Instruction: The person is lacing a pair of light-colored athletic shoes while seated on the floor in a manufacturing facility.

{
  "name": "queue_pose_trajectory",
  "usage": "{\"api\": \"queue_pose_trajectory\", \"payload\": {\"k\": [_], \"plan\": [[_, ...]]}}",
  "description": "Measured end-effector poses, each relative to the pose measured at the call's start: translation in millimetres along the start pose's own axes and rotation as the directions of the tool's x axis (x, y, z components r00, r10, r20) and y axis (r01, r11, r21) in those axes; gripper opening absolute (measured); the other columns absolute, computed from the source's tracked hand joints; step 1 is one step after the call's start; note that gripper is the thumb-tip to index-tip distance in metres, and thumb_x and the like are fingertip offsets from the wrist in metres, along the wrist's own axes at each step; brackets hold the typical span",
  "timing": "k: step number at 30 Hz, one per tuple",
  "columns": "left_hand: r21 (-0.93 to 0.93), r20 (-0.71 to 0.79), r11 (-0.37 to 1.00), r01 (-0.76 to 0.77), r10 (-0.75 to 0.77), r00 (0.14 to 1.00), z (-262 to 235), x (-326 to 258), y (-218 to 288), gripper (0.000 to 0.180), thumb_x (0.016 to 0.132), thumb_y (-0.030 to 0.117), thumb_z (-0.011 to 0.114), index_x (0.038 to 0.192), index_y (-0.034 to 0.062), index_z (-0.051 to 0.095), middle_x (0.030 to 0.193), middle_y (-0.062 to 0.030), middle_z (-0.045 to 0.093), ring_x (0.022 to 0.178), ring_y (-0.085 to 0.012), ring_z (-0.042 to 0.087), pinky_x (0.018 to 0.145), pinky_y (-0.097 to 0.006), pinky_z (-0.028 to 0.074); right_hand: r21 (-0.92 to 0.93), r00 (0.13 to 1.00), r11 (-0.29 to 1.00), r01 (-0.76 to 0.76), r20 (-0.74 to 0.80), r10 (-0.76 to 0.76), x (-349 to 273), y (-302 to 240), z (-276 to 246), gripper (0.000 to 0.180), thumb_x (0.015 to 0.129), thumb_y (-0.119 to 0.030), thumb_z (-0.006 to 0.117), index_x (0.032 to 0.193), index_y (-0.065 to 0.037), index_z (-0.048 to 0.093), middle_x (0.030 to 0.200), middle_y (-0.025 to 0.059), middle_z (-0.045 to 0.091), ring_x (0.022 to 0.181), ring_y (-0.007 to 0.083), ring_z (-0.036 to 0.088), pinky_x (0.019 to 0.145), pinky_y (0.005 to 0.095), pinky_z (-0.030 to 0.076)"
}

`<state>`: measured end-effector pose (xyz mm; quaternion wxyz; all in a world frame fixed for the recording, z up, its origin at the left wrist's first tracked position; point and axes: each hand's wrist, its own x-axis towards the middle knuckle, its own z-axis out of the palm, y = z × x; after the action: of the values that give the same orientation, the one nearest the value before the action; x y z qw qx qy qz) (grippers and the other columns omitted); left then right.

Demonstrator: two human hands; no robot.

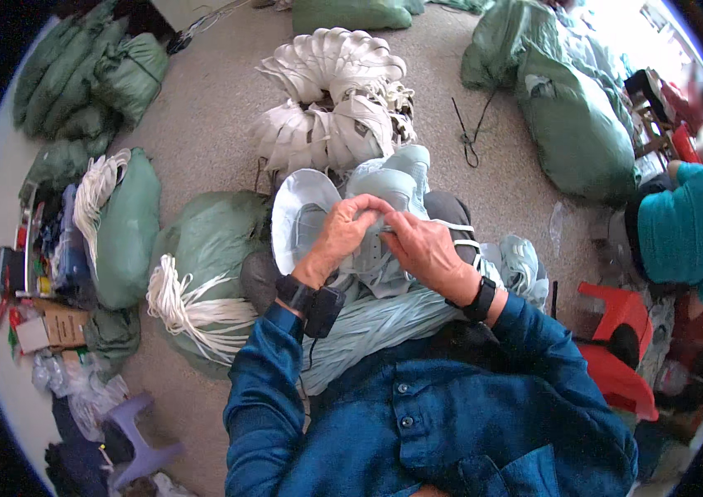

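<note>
My left hand (341, 238) and my right hand (428, 252) meet fingertip to fingertip over a pale shoe upper (374, 257) in my lap. Both hands are closed in a pinch; what lies between the fingertips is too small to make out. Eyelets show on the upper below them. Beside my left hand lies a white, open-mouthed shoe piece (292, 211). More pale shoe uppers (408, 166) lie just beyond my fingers. A thick bundle of pale laces (385, 327) stretches across my lap, under my wrists.
Curved stacks of white shoe uppers (331, 66) stand on the floor ahead. White laces (190, 311) hang over a green sack (211, 232) at my left. Full green sacks (575, 132) lie far right. A red stool (616, 331) stands right, near a person in a teal top (683, 224).
</note>
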<state>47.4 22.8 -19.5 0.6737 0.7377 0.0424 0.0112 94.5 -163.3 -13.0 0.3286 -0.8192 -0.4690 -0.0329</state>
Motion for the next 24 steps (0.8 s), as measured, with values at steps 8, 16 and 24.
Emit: {"api": "queue_pose_trajectory", "payload": {"k": [8, 16, 24], "plan": [[0.145, -0.219, 0.982, -0.122, 0.153, 0.964, 12, -17, 1, 0.015, 0.087, 0.006, 0.06, 0.099, 0.0026, 0.069, 0.101, -0.0103, 0.069, 0.098, -0.0216, 0.063, 0.091, -0.035, 0.048, -0.219, 0.975, 0.953, 0.21, 0.121, -0.187, 17, -8, -8, 0.014, 0.085, -0.013, 0.057, 0.095, -0.004, 0.054, 0.092, 0.0132, 0.054, 0.084, 0.0323, 0.06, 0.071, 0.0436, 0.049], [0.806, -0.004, 0.429, -0.408, 0.693, 0.721, 43, -89, -4, 0.025, 0.08, 0.008, 0.066, 0.104, 0.0065, 0.065, 0.114, -0.0118, 0.061, 0.1, -0.0292, 0.059, 0.094, -0.047, 0.04, 0.163, 0.922, 0.923, 0.348, -0.235, -0.307, 60, -26, -7, 0.014, 0.08, -0.004, 0.064, 0.092, -0.001, 0.057, 0.103, 0.0156, 0.057, 0.093, 0.0346, 0.056, 0.08, 0.0421, 0.048], [0.919, 0.133, 0.227, -0.323, 0.592, 0.795, 17, -37, 11, 0.017, 0.078, 0.011, 0.062, 0.093, 0.0039, 0.065, 0.09, -0.0093, 0.061, 0.086, -0.026, 0.06, 0.081, -0.041, 0.047, 0.473, 0.995, 0.876, 0.094, -0.065, -0.072, 68, -25, -24, 0.009, 0.088, -0.005, 0.064, 0.094, 0.002, 0.061, 0.102, 0.0119, 0.063, 0.092, 0.0234, 0.063, 0.08, 0.0333, 0.05]]}}
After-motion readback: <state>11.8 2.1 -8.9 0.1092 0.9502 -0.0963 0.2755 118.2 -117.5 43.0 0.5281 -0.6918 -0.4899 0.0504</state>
